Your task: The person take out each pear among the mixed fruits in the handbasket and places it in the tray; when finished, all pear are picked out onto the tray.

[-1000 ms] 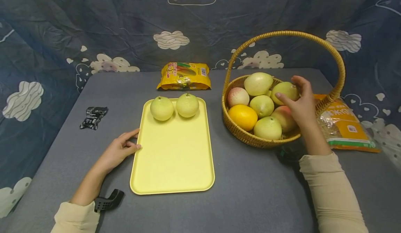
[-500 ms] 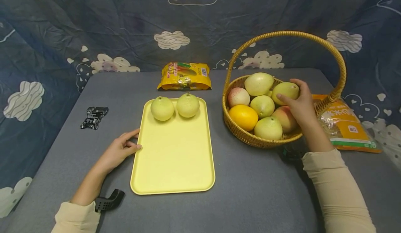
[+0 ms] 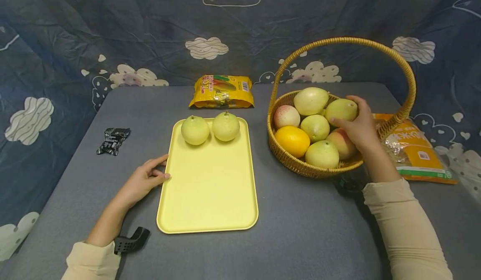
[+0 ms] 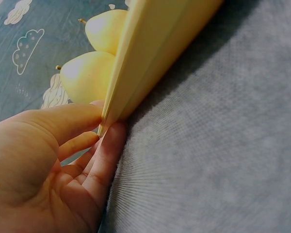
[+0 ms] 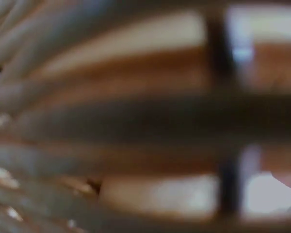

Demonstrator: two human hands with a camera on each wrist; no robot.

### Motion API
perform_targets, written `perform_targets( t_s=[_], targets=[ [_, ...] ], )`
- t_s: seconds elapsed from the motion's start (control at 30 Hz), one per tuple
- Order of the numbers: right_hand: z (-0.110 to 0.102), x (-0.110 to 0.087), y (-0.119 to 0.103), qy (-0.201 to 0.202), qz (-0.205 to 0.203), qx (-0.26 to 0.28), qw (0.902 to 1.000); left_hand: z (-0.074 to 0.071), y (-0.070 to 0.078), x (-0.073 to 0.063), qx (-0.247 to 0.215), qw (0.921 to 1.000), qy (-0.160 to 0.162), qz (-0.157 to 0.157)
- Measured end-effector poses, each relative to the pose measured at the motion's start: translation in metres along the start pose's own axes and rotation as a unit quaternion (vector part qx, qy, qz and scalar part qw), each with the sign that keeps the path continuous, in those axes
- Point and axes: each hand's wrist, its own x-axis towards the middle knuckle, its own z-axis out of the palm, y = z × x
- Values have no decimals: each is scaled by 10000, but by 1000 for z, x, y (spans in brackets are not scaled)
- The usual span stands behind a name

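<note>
My left hand [image 3: 144, 180] pinches the left edge of a yellow tray [image 3: 208, 188]; in the left wrist view, the thumb lies over the rim [image 4: 117, 73] with fingers beneath it. Two pale green pears [image 3: 195, 130] sit side by side at the tray's far end. Over at the right, my right hand [image 3: 362, 125] grips an oval yellow-green fruit [image 3: 341, 110] in the wicker basket [image 3: 300, 167], thumb on its near side and fingers behind. The right wrist view is filled by blurred wicker strands [image 5: 136, 119], with a fingertip at its right edge.
Around the gripped fruit lie a yellow lemon-like fruit [image 3: 292, 141], peaches [image 3: 286, 116] and several green fruits. The basket's tall handle [image 3: 345, 40] arches above. An orange bag [image 3: 417, 150] lies right of the basket, a yellow snack bag [image 3: 221, 92] behind the tray, a black wrapper [image 3: 112, 141] at left.
My right hand has lowered slightly and its fingers and thumb have closed round the oval fruit, which stays in the basket. The left hand and tray have kept their place.
</note>
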Motion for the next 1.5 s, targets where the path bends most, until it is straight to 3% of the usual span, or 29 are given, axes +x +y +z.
perform_targets(
  t_s=[0.17,0.43,0.6,0.77,1.0,1.17,1.27,1.5],
  targets=[
    [1,-5,-2,409,-162,-22,9990,0,-1,0,17,10000,-6,-26],
    [6,-25,-19,1277,-968,308,9866,0,-2,1,-15,10000,-24,-56],
    [13,-53,-44,1261,-1660,719,9754,-1,-1,1,-35,10000,-25,-54],
    [29,-78,-76,680,-2237,1105,9660,0,-1,1,-40,10000,-23,-43],
    [65,-100,-117,-639,-2768,1894,9399,0,-1,0,-65,10000,-18,20],
    [101,-106,-139,-1335,-2996,1901,9254,0,-1,0,-54,10000,-3,30],
    [126,-108,-147,-1676,-3046,1919,9178,0,-1,0,-52,10000,-9,0],
    [180,-109,-145,-2186,-2620,1873,9211,0,0,0,-38,10000,-33,-37]
  ],
)
